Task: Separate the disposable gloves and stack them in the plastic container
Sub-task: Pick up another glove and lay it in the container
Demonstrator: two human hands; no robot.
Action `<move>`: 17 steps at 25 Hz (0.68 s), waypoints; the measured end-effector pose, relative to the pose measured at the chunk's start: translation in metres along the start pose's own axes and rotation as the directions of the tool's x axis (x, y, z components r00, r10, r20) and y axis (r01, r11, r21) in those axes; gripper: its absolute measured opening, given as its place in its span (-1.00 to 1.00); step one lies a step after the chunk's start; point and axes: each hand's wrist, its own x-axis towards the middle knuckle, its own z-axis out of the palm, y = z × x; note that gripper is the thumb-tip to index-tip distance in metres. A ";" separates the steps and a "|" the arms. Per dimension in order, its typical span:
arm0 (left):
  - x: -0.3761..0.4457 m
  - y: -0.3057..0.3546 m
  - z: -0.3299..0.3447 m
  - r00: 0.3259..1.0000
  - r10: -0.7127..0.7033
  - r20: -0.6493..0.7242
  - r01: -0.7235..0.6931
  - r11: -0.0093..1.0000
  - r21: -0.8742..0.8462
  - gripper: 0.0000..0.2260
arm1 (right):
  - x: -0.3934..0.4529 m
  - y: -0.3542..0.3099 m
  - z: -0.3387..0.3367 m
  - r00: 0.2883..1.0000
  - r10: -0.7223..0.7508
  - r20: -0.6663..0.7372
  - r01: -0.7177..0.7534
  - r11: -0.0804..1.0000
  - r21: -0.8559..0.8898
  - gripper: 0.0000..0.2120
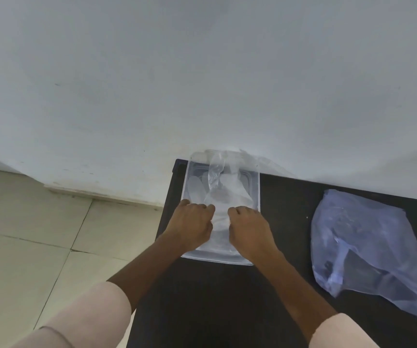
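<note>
A clear plastic container [257,187] sits at the far left of a black table [285,222]. Inside it lies a thin transparent disposable glove [223,189], its fingers pointing toward the wall, one of them sticking up. My left hand [193,224] and my right hand [249,228] are both over the near half of the container, knuckles up, fingers curled down onto the glove's cuff end. Whether the fingertips pinch the film is hidden under the hands.
A bluish translucent plastic bag [368,247] with more thin gloves lies on the table at the right. A white wall rises right behind the container. Left of the table is tiled floor [26,247] below the table edge.
</note>
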 end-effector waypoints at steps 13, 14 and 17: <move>-0.002 0.012 -0.005 0.946 0.011 0.323 -0.083 0.974 0.212 -0.58 | 0.008 -0.008 -0.012 0.917 0.026 0.399 0.031 0.990 -0.136 -0.64; 0.000 0.012 -0.007 0.954 0.016 0.300 -0.076 0.979 0.189 -0.58 | 0.012 -0.011 -0.013 0.935 0.048 0.352 -0.030 0.998 -0.054 -0.68; 0.009 0.011 -0.003 0.940 -0.023 0.340 -0.034 0.986 0.162 -0.49 | 0.027 -0.016 -0.008 0.934 0.187 0.305 -0.267 0.932 0.246 -0.75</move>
